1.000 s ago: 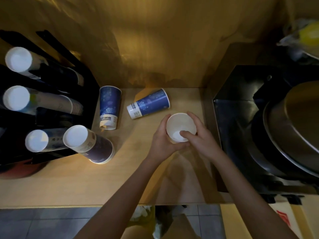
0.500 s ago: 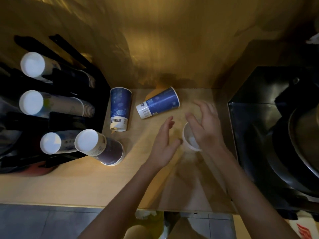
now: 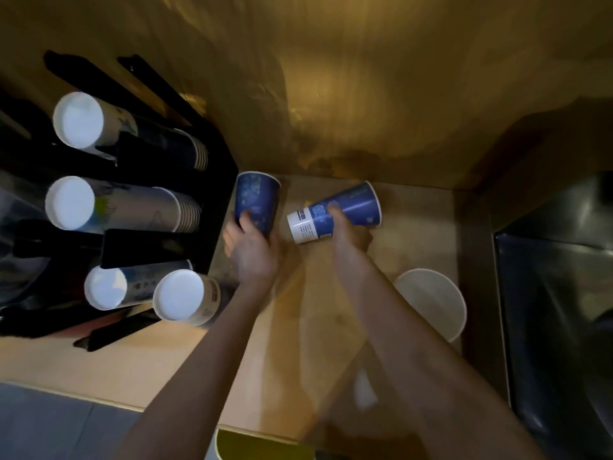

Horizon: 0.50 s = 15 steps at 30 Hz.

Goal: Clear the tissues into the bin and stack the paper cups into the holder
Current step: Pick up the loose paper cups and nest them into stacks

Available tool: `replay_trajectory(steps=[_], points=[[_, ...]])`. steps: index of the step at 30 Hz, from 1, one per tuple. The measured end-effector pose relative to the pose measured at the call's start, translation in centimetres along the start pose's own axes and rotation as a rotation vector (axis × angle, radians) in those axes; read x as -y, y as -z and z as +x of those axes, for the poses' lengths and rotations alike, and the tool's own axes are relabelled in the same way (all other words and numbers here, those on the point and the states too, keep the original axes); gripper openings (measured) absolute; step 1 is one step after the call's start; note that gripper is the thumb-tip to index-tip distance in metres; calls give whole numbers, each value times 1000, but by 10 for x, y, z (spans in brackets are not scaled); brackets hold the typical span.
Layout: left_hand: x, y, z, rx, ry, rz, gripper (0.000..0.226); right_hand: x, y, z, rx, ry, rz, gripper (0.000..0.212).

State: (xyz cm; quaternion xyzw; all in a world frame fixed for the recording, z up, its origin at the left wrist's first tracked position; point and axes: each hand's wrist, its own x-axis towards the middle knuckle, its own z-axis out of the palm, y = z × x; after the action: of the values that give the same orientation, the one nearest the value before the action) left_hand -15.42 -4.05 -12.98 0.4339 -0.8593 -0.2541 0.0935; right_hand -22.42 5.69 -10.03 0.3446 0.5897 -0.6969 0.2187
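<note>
Stacks of paper cups filled the black cup holder (image 3: 212, 200) at the far left, four stacks lying with their white bases toward the camera: one stack (image 3: 99, 127) at ten o'clock of the scene, a second (image 3: 109, 205) below it, a third (image 3: 116, 287) at eight o'clock, and a fourth (image 3: 185, 295) just beside that one, resting on the wooden counter (image 3: 166, 360) at the holder's foot. Directly at three o'clock from the holder's edge lay a blue cup (image 3: 257, 199) on its side, and the left hand (image 3: 248, 250) was wrapped around its nearer end, fingers curled about the wall and thumb on top. Further right, a second blue cup (image 3: 348, 210) with a white labelled band lay tilted, its rim pointing toward two o'clock; the right hand (image 3: 348, 234) gripped it near the middle, fingers closed over the far side, though motion blur made the exact hold hard to read. The two blue cups were near each other but apart. At four o'clock from the right hand stood a white cup (image 3: 431, 300), upright and open, clear of both hands. At the counter's near edge, at six o'clock, a yellow-green rim (image 3: 252, 443) showed, possibly the bin. A dark metal appliance (image 3: 557, 293) bordered the counter on the right.
</note>
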Motion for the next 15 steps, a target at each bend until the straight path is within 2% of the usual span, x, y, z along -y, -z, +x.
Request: replay_trajectory(steps=[2,6,11,15], points=[[6,-12,4,4,106,-10,73,-11,-2,9,9,-50,7,70],[18,-32,6,51,234,-15,79,-29,-11,24,-70,17,51,72],[20,-37,1,86,158,95,82,-31,-25,33,-104,1,43,72],[22,-37,1,107,141,120,86,-33,-20,32,-56,12,30,65]])
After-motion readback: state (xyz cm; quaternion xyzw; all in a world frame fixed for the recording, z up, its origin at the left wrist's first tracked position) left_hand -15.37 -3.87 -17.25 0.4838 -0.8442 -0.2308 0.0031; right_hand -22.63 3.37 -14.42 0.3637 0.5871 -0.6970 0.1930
